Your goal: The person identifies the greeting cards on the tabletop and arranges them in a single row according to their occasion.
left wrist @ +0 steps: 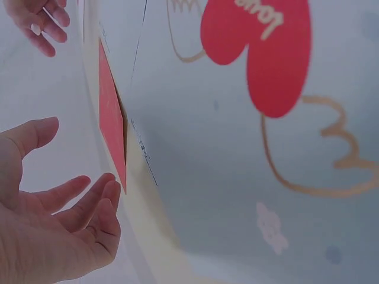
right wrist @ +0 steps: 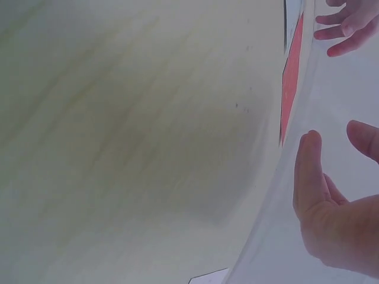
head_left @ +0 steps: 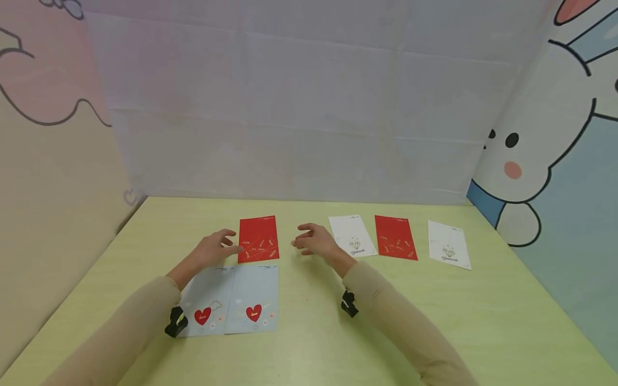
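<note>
A red card (head_left: 258, 236) with gold print lies on the table between the two hands. Just left of it is my left hand (head_left: 217, 247), its fingers loosely bent and nothing held; in the head view the thumb tip overlaps the card's left edge. My right hand (head_left: 316, 240) hovers to the card's right, fingers relaxed, with no object in it. Below the red card, two pale blue cards (head_left: 253, 305) with red hearts lie side by side. The left wrist view shows a heart card (left wrist: 213, 177) large and close, with the red card (left wrist: 111, 112) beyond the left fingers.
Right of my right hand, a white card (head_left: 351, 238) with a diamond drawing, another red card (head_left: 396, 238) and a second white card (head_left: 449, 246) lie in a row. A pale cloth (head_left: 309, 118) hangs behind the light green table (head_left: 328, 332).
</note>
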Demonstrator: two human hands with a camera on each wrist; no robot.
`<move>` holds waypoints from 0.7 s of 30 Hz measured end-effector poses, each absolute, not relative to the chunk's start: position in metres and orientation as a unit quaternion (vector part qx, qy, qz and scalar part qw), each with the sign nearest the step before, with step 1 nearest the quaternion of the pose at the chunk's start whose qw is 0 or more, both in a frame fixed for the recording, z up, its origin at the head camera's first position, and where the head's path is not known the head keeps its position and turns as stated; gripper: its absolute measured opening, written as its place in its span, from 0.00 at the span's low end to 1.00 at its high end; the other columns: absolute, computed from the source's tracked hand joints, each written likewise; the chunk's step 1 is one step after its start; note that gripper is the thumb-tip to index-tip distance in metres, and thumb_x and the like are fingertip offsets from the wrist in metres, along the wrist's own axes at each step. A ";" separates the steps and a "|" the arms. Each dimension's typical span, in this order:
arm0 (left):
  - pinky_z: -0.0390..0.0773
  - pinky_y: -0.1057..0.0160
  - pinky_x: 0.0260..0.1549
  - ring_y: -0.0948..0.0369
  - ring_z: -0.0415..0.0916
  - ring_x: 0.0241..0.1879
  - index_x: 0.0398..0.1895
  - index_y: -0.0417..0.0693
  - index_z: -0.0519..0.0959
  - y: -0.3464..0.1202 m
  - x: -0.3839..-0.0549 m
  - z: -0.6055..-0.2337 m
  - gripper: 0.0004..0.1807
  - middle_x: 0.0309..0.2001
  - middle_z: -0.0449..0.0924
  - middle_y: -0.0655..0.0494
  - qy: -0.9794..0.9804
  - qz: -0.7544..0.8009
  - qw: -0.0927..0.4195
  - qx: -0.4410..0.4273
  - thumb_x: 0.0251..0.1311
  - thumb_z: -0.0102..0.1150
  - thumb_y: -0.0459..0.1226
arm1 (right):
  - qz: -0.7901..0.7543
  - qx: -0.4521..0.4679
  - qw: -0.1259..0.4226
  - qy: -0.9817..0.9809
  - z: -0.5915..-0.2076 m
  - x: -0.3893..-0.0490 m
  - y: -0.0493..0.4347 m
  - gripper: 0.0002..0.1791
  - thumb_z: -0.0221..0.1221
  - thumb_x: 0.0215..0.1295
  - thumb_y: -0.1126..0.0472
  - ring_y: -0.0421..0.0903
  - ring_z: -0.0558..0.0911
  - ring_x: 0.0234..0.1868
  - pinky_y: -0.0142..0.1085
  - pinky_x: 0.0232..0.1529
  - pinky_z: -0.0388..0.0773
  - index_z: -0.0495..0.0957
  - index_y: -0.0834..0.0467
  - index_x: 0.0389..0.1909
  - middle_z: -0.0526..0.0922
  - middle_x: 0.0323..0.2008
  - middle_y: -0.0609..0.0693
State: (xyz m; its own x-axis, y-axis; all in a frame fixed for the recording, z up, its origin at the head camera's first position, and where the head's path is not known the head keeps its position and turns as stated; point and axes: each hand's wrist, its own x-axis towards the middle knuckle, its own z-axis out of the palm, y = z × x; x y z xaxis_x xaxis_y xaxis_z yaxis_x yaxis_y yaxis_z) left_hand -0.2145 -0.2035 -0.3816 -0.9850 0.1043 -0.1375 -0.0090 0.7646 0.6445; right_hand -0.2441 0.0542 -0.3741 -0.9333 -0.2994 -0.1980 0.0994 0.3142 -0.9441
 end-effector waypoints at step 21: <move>0.65 0.46 0.46 0.42 0.59 0.54 0.62 0.36 0.53 -0.200 -0.243 -0.390 0.34 0.56 0.60 0.33 0.916 0.383 0.121 -0.019 0.58 0.52 0.43 | -0.555 -0.014 0.166 0.815 -0.394 -0.271 0.022 0.28 0.61 0.53 0.62 0.47 0.76 0.39 0.35 0.37 0.74 0.66 0.63 0.55 0.75 0.43 0.55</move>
State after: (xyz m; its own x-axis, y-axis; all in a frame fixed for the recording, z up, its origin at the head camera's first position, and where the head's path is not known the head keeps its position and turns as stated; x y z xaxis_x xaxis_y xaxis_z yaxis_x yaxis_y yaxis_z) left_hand -0.2434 -0.1998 -0.3903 -0.9702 0.0565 -0.2356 -0.1279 0.7065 0.6961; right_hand -0.2708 0.0225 -0.3938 -0.9448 -0.2066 -0.2543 0.1607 0.3842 -0.9092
